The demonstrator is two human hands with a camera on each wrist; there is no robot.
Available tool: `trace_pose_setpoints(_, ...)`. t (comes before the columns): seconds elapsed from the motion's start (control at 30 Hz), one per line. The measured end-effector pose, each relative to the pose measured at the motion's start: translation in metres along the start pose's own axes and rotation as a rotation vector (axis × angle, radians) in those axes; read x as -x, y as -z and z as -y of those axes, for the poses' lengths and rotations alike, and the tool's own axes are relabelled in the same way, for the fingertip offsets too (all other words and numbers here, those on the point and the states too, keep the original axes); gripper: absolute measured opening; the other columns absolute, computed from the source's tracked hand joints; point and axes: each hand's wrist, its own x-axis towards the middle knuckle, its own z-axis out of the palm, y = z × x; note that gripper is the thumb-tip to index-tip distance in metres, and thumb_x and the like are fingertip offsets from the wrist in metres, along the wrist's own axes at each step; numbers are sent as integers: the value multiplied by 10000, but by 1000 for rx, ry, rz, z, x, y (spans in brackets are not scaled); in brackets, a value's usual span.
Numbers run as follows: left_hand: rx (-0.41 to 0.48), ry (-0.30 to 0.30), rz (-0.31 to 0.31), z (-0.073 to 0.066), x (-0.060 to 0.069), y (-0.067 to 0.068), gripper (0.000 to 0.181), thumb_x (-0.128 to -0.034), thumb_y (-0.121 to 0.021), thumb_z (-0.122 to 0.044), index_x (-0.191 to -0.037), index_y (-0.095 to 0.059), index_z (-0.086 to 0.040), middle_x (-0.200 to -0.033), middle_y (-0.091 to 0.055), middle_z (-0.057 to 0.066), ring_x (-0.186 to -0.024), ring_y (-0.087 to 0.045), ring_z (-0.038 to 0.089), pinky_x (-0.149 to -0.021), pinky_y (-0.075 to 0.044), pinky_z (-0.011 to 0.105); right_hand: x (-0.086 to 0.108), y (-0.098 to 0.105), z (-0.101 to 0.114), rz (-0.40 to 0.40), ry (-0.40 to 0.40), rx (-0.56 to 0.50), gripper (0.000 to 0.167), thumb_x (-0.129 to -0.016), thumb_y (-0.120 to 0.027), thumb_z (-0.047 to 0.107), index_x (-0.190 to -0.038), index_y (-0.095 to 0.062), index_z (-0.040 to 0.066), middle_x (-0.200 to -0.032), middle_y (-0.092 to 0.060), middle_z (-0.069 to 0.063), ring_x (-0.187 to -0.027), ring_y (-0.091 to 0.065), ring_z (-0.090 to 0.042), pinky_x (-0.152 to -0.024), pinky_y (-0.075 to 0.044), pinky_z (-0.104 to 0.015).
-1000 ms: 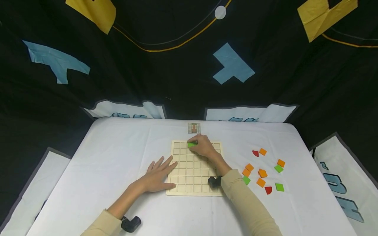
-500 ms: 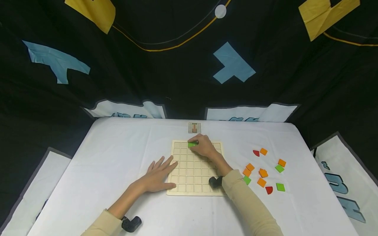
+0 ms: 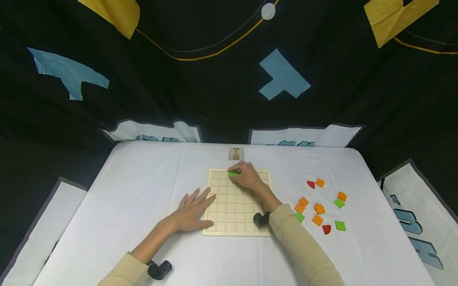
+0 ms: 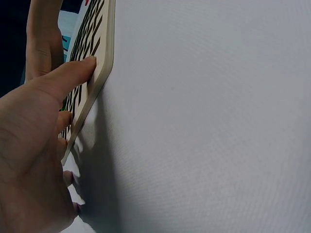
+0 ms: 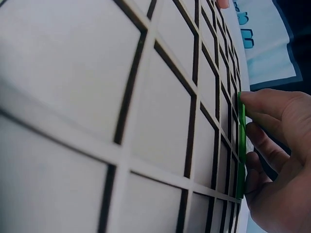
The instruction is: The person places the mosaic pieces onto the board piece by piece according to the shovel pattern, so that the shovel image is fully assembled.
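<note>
A pale wooden grid board [image 3: 234, 206] lies on the white table in the head view. My right hand [image 3: 245, 175] is at its far edge, fingers and thumb bent round a green square tile [image 3: 233, 174] in the top row. In the right wrist view the fingertips of my right hand [image 5: 284, 145] touch a green strip [image 5: 241, 145] at the grid's far side; whether it is more than one tile I cannot tell. My left hand [image 3: 191, 212] lies spread over the board's left edge, its thumb on the rim in the left wrist view.
Loose orange tiles [image 3: 317, 220], green tiles [image 3: 340, 226] and red quarter-round pieces [image 3: 326, 229] lie scattered right of the board. A small card with a printed grid pattern [image 3: 236, 154] lies beyond the board. A dark curtain [image 3: 222, 99] hangs behind the table.
</note>
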Motion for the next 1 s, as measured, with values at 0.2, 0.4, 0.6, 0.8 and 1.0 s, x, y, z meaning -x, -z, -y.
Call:
trace_pose_setpoints(0.2,-8,2,6,0,0,2,843,-911,-649,-535,-1569,-332,-112,-1649,-138,153,-1487,-36,451,-1123,-36,689,-1,-1,-3,-11,32,13,206,-882,-757,132,-1084,-776,97,-1079,-710,-67,-1055,-635,-253,-954,-499,-407)
trace_pose_setpoints(0.4,-7,-5,4,0,0,1,845,-914,-643,-542,-1570,-328,-112,-1649,-140,155,-1486,-36,454,-1119,-33,696,0,-1,-4,-16,43,14,208,-880,-755,116,-1085,-775,90,-1074,-710,-69,-1038,-634,-254,-930,-508,-399)
trace_pose_setpoints(0.6,-2,-12,5,0,0,0,843,-916,-647,-536,-1569,-329,-107,-1648,-137,161,-1483,-37,460,-1115,-31,701,0,-1,-5,-22,41,11,210,-876,-746,93,-1084,-776,81,-1080,-712,-78,-1049,-635,-267,-923,-512,-396)
trace_pose_setpoints(0.8,1,-15,11,-1,0,0,850,-914,-643,-546,-1570,-327,-106,-1648,-133,162,-1482,-32,464,-1113,-27,705,1,-2,-5,-33,34,10,204,-866,-748,72,-1067,-781,78,-1060,-710,-78,-1029,-633,-267,-913,-510,-399)
trace_pose_setpoints(1.0,-4,-6,8,0,0,-1,850,-914,-638,-549,-1569,-327,-106,-1650,-131,155,-1486,-30,455,-1116,-27,699,0,-1,-3,-22,38,15,209,-864,-747,76,-1070,-778,74,-1059,-701,-83,-1023,-637,-268,-921,-509,-408)
